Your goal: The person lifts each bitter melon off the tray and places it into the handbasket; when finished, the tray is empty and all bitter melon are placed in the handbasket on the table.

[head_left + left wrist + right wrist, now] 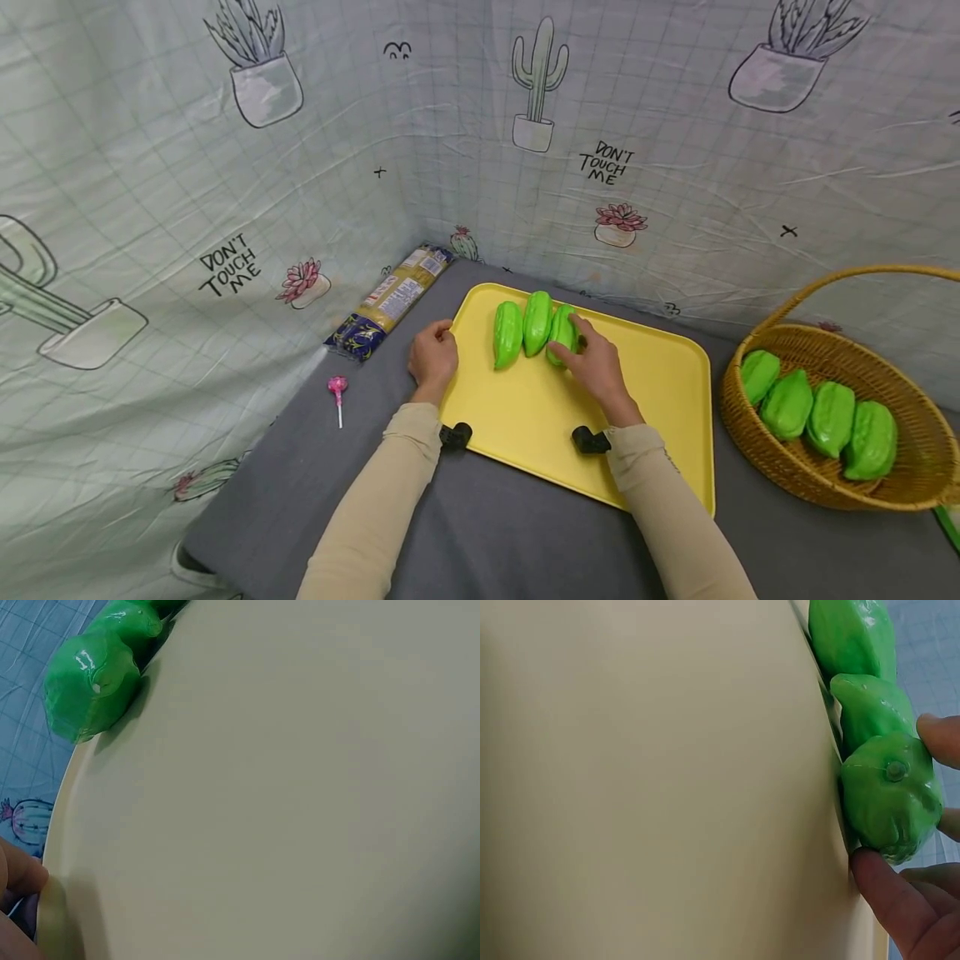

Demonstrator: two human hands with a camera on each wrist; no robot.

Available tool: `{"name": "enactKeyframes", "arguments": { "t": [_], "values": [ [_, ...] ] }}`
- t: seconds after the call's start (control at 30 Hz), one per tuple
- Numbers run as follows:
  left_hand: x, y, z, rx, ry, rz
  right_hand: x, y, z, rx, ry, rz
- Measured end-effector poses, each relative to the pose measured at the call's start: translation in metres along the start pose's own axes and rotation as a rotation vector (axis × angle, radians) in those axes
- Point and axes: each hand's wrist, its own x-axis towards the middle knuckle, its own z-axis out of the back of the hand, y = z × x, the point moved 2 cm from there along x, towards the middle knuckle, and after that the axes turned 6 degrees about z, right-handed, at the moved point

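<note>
Three glossy green star fruits lie side by side at the far left of a yellow tray. My right hand grips the rightmost star fruit, thumb and fingers on opposite sides of it. The right wrist view shows its stem end between the fingers. Beside it sit the middle star fruit and the left one. My left hand holds the tray's left rim with curled fingers; only some fingertips show in the left wrist view.
A wicker basket with a tall handle stands right of the tray, holding several green star fruits. Left of the tray lie a blue-and-gold packet and a pink lollipop on the grey tabletop. Patterned cloth hangs behind.
</note>
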Motion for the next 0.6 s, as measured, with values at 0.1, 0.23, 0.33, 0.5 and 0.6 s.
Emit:
{"name": "enactKeyframes", "arguments": {
  "t": [0.1, 0.23, 0.33, 0.5, 0.6],
  "values": [
    [0.0, 0.0, 0.0, 0.005, 0.001, 0.0, -0.001, -0.001, 0.0, 0.012, 0.007, -0.01],
    [0.0, 0.0, -0.001, 0.004, 0.0, 0.005, -0.002, -0.001, 0.001, 0.038, 0.009, -0.017],
    [0.0, 0.0, -0.001, 0.005, -0.002, 0.008, -0.003, -0.002, 0.002, 0.055, 0.009, -0.019],
    [0.0, -0.001, -0.001, 0.003, 0.001, 0.004, -0.006, -0.004, 0.006, 0.075, 0.008, -0.022],
    [0.0, -0.001, -0.001, 0.006, 0.001, 0.002, -0.009, -0.002, 0.011, 0.094, 0.003, -0.013]
  ]
}}
